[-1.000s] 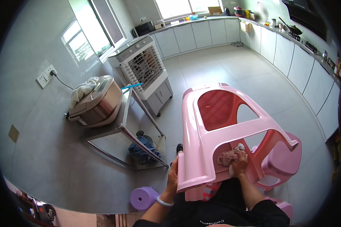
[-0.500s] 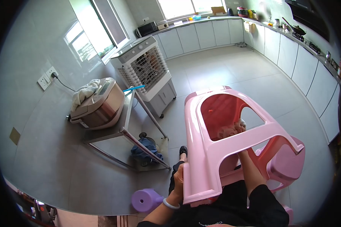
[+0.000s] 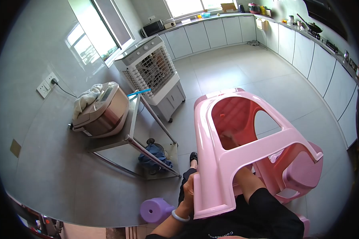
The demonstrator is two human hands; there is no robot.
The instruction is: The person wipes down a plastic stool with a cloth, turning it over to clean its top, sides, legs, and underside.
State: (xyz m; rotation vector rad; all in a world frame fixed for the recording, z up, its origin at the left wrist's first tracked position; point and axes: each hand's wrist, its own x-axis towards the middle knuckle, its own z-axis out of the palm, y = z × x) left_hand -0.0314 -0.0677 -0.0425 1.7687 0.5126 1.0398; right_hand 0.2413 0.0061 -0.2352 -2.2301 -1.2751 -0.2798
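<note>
A glossy pink plastic stool (image 3: 206, 143) is held tilted in front of me, with its openings and legs facing up. My left hand (image 3: 190, 187) is closed around the edge of its near left leg, and a pale bracelet circles that wrist. My right forearm passes under the near side of the stool into its hollow. Through the large opening, my right hand (image 3: 229, 140) shows only as a dim blur against the inner wall; its fingers cannot be made out. A second pink stool (image 3: 305, 169) stands on the floor just beyond, on the right.
On the left, a metal rack (image 3: 133, 135) carries a rice cooker (image 3: 107, 115) with a cloth on top. Behind it stands an air cooler (image 3: 153, 71). A purple stool (image 3: 155, 210) is near my left elbow. White cabinets (image 3: 307, 55) line the far and right walls.
My right hand has moved deeper and left inside the stool; its fingers and a whitish thing beside them showed through the opening before. My left hand keeps its hold. The view has shifted slightly.
</note>
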